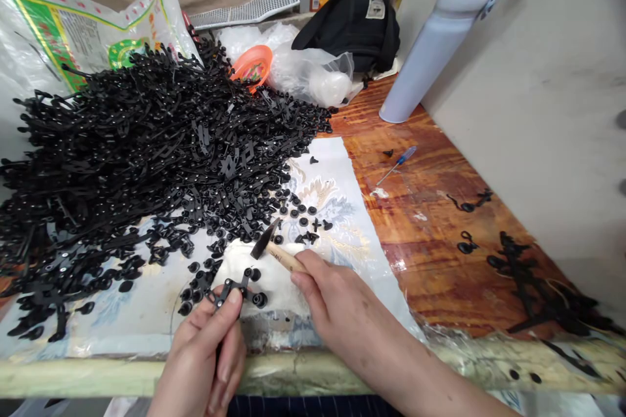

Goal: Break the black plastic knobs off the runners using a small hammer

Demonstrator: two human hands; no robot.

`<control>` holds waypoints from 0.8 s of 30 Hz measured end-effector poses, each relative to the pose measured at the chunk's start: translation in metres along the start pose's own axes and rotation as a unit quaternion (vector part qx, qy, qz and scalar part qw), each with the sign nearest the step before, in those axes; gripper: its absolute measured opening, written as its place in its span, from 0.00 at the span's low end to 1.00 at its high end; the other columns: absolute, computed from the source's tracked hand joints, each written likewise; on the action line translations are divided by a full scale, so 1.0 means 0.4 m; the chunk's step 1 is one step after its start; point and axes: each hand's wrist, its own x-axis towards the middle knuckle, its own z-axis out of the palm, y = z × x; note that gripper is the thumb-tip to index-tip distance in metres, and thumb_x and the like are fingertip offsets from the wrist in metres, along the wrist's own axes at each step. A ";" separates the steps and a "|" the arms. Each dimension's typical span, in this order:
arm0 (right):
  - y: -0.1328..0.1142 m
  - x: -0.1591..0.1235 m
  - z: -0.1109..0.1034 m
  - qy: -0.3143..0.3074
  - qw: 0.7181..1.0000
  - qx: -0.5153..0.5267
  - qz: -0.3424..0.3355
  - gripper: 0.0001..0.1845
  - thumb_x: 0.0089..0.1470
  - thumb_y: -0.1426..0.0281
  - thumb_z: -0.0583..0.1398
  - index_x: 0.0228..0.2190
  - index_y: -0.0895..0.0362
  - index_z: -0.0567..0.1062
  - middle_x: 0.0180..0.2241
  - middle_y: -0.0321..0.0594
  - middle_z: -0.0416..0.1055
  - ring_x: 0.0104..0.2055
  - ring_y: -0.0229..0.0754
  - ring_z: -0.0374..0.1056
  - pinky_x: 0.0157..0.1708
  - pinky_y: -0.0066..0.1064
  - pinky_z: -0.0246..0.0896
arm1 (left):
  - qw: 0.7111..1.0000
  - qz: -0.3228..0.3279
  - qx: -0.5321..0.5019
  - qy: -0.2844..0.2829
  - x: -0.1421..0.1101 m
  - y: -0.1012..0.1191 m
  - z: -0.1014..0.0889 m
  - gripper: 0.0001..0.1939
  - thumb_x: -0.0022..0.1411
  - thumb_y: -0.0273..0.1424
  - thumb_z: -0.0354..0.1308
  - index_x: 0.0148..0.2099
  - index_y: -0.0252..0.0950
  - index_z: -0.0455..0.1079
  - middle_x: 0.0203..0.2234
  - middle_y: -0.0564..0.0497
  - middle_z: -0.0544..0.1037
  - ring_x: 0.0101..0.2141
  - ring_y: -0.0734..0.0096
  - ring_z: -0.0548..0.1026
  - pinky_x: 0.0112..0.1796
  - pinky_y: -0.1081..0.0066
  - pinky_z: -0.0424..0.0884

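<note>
- Left hand (203, 355) pinches a black fitting (229, 293) between thumb and fingers, nearly closed on it, at the near edge of a white pad (254, 273); the fitting's long axis runs about 9 to 3 o'clock.
- Right hand (337, 303) is curled shut around the wooden handle of a small hammer (282, 257), whose head points toward 10 o'clock.
- The hammer's steel head (264, 239) hangs just above the fitting, at about its 1 o'clock, with a small gap between them. The right hand is the nearer to the head, the left to the fitting.
- Loose black studs (298, 215) lie on a patterned sheet (332, 189) around the pad.
- A heap of black strips (147, 143) crowds the hands from 9 to 11 o'clock.
- Wider room opens toward 3 o'clock across a varnished tabletop (430, 234), where a small screwdriver (398, 165) lies.
- The table's pale front edge (147, 378) runs just below the hands at 6 o'clock.
- A pale blue flask (440, 45) stands farther off at 1 o'clock.
</note>
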 end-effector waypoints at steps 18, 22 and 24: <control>-0.002 0.004 -0.005 -0.001 1.000 -0.012 -0.004 0.12 0.63 0.69 0.46 0.37 0.56 0.68 0.27 0.41 0.73 0.29 0.46 0.70 0.28 0.35 0.56 | 0.996 0.022 0.085 0.015 -0.002 -0.011 -0.008 0.29 0.48 0.47 0.69 0.13 0.37 0.58 0.02 0.61 0.56 0.05 0.86 0.49 0.09 0.81 0.46; -0.005 -0.011 -0.014 0.020 0.999 0.020 -0.023 0.12 0.64 0.68 0.47 0.38 0.55 0.69 0.27 0.38 0.72 0.29 0.44 0.69 0.28 0.34 0.57 | 0.995 0.028 0.088 0.023 -0.005 -0.006 0.000 0.29 0.47 0.47 0.69 0.12 0.36 0.57 0.02 0.62 0.54 0.05 0.87 0.49 0.09 0.82 0.46; -0.008 -0.021 -0.026 0.034 0.997 0.048 -0.042 0.12 0.65 0.68 0.47 0.41 0.54 0.70 0.28 0.36 0.72 0.28 0.42 0.68 0.28 0.32 0.57 | 0.996 0.023 0.084 0.015 -0.004 -0.004 0.001 0.31 0.47 0.47 0.69 0.11 0.36 0.56 0.03 0.62 0.54 0.05 0.87 0.50 0.09 0.82 0.46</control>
